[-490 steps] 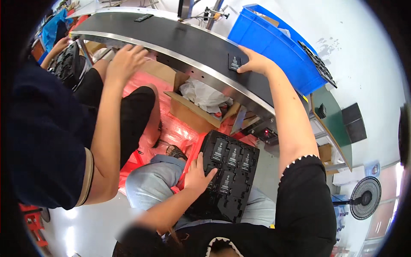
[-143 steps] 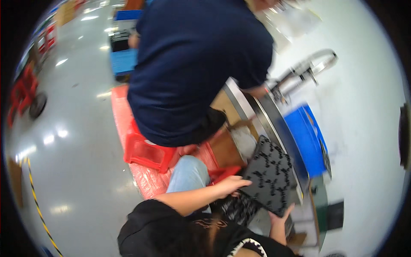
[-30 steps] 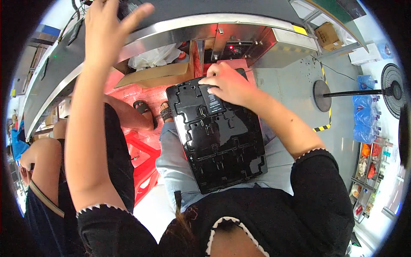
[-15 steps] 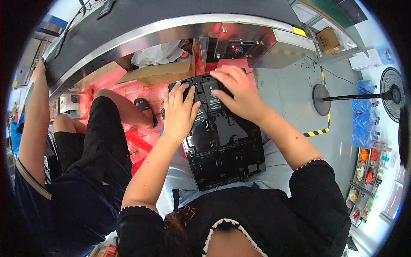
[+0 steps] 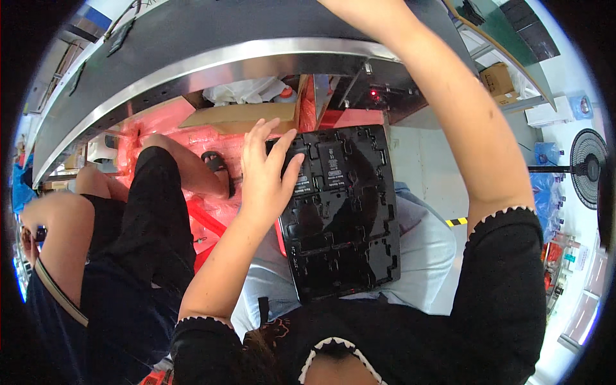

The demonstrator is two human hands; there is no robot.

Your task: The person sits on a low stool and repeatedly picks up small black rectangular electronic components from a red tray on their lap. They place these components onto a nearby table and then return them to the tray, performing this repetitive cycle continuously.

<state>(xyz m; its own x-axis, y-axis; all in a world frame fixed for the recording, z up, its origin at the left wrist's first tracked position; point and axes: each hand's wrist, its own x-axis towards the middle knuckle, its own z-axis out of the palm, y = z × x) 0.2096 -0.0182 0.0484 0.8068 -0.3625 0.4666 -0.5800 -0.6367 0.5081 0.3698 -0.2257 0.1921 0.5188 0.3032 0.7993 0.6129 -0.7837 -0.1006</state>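
Observation:
A glossy black plastic tray (image 5: 378, 256) with moulded recesses rests across my lap, tilted slightly. Flat black rectangular pieces (image 5: 332, 168) with pale print sit in the upper part of the tray. My left hand (image 5: 266, 163) lies on the tray's upper left edge, fingers spread and thumb over the nearest piece; it grips nothing that I can see. My right arm (image 5: 443, 83) reaches forward over the dark workbench (image 5: 256, 25), and its hand is cut off by the top of the picture.
Beneath the bench stand a cardboard box (image 5: 240, 119) with white plastic bags and a dark panel (image 5: 391, 96) with a red light. At left sits another person (image 5: 138, 269), arm bent. To the right are a black fan (image 5: 585, 168) and blue-wrapped bottles (image 5: 548, 192).
My right hand has left the tray and gone up and forward out of view. My left hand stays at the tray's edge. The other person's arm has come down from the bench.

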